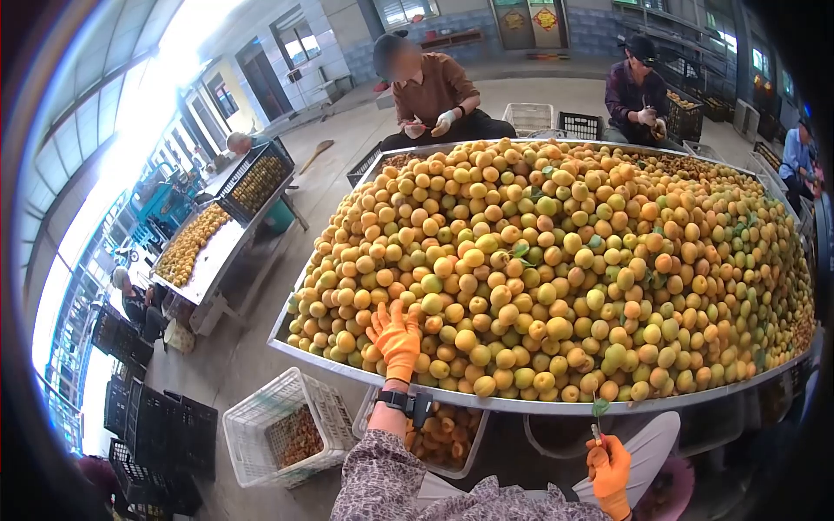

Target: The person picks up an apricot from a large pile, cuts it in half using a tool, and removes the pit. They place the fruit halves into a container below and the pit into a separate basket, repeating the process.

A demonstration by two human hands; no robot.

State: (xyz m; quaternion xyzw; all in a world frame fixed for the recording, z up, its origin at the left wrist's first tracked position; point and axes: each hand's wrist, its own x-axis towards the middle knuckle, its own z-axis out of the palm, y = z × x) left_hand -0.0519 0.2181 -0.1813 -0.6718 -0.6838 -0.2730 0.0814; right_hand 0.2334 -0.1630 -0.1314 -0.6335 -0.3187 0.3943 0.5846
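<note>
My left hand (pixel 396 340), in an orange glove, lies with fingers spread on the near left edge of a big heap of apricots (pixel 521 286). The fruit is yellow to orange, some greenish, with a few leaves among it. Low at the right, over my lap, my right hand (pixel 611 469) in the same kind of glove is closed around a thin, short stick-like tool (pixel 596 431) pointing up. A green leaf (pixel 600 406) shows at its upper end. The exact kind of tool is too small to tell.
A metal-rimmed table (pixel 347 372) bears the heap. Below it stand a white crate (pixel 300 379) and a tub of halved apricots (pixel 443 438). Two people (pixel 434 91) (pixel 641 95) sit across. Black crates (pixel 161 425) are stacked left, near another table (pixel 208 282) with fruit.
</note>
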